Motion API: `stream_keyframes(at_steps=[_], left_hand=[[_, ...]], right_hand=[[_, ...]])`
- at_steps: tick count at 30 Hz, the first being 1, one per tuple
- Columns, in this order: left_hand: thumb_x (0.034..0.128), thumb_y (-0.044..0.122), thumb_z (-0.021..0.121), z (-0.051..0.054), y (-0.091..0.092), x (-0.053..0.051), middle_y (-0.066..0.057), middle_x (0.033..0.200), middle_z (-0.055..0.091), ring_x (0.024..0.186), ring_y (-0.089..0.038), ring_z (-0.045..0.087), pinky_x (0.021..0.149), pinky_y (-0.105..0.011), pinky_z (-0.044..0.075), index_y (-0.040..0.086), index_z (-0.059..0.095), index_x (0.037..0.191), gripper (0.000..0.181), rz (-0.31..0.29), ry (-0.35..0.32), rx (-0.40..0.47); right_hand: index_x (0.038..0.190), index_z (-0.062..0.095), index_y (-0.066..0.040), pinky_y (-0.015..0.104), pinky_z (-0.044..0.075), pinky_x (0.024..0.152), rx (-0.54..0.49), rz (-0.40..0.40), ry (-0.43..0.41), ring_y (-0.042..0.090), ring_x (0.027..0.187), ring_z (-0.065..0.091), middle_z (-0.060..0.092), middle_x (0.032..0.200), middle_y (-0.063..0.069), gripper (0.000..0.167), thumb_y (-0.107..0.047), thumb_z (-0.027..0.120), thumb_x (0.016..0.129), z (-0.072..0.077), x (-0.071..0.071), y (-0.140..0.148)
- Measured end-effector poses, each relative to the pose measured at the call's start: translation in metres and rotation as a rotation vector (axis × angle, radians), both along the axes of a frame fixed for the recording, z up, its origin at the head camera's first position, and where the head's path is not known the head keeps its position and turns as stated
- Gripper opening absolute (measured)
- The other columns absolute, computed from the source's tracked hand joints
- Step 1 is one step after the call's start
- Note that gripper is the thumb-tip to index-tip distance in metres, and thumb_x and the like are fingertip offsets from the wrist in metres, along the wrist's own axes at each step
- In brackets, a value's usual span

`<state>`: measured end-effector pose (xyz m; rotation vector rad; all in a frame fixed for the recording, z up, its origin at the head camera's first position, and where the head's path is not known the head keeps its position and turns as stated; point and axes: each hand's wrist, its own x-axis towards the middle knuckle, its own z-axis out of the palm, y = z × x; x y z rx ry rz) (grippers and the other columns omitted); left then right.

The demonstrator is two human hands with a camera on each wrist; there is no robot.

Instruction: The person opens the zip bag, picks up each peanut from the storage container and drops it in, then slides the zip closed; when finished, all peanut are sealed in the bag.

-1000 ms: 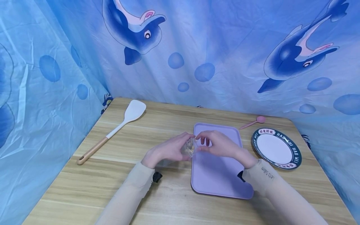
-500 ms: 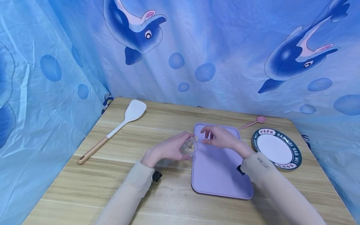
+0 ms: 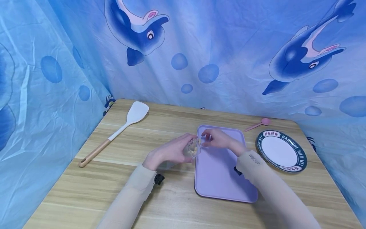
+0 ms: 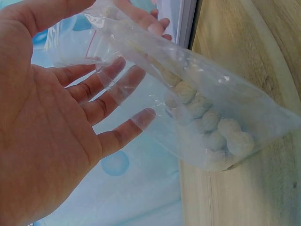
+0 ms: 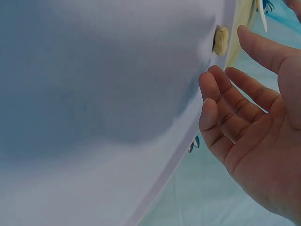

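Note:
My left hand (image 3: 171, 149) holds a clear plastic bag (image 3: 191, 149) over the left edge of the purple tray (image 3: 226, 178). In the left wrist view several peanuts in their shells (image 4: 237, 141) lie in the bag's lower part. The bag's upper part is held at the thumb, while the other fingers spread behind the film. Above the tray's far left part is my right hand (image 3: 218, 139), its fingers loosely bent with nothing between them. One peanut (image 5: 220, 40) lies at the tray's rim, just beyond the right thumb and fingertips.
At the left lies a white spatula (image 3: 138, 112) with a wooden handle. A white plate (image 3: 278, 152) with a dark green patterned rim is right of the tray, a small pink spoon (image 3: 265, 121) behind it. A blue dolphin-print curtain (image 3: 234, 47) surrounds the wooden table (image 3: 171, 203).
My right hand has let go of the bag's mouth, drawn away to the right, then come back slightly left. A peanut now shows beside the bag. The left hand has hardly moved.

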<state>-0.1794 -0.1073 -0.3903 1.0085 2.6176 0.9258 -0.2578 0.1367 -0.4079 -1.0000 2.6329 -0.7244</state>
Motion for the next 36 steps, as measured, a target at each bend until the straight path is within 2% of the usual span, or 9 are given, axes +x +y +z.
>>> stream_keyframes(at_steps=[10, 20, 36], left_hand=[[0.0777, 0.02, 0.085, 0.0, -0.002, -0.001, -0.012, 0.144, 0.048, 0.131, -0.026, 0.048, 0.111, -0.043, 0.038, 0.01, 0.035, 0.153, 0.091, 0.001, -0.008, -0.004], [0.0792, 0.019, 0.084, 0.001, -0.001, -0.001, -0.014, 0.145, 0.047, 0.133, -0.028, 0.046, 0.112, -0.043, 0.037, 0.01, 0.035, 0.153, 0.089, 0.003, -0.016, -0.002], [0.0787, 0.018, 0.084, 0.003, -0.003, 0.0, -0.016, 0.146, 0.046, 0.133, -0.03, 0.047, 0.111, -0.045, 0.038, 0.008, 0.034, 0.153, 0.09, -0.003, -0.025, 0.007]], right_hand=[[0.114, 0.067, 0.004, 0.034, 0.054, 0.076, 0.032, 0.0, 0.026, 0.021, 0.081, 0.061, 0.067, 0.089, 0.01, 0.037, -0.015, 0.078, 0.084, -0.008, -0.001, -0.012], [0.112, 0.068, 0.002, 0.036, 0.054, 0.08, 0.071, -0.035, 0.036, 0.02, 0.083, 0.061, 0.067, 0.091, 0.008, 0.036, -0.018, 0.079, 0.084, -0.007, -0.001, -0.017], [0.11, 0.07, -0.002, 0.035, 0.054, 0.08, 0.117, -0.058, 0.056, 0.017, 0.084, 0.061, 0.067, 0.092, 0.004, 0.03, -0.013, 0.078, 0.083, -0.008, 0.0, -0.021]])
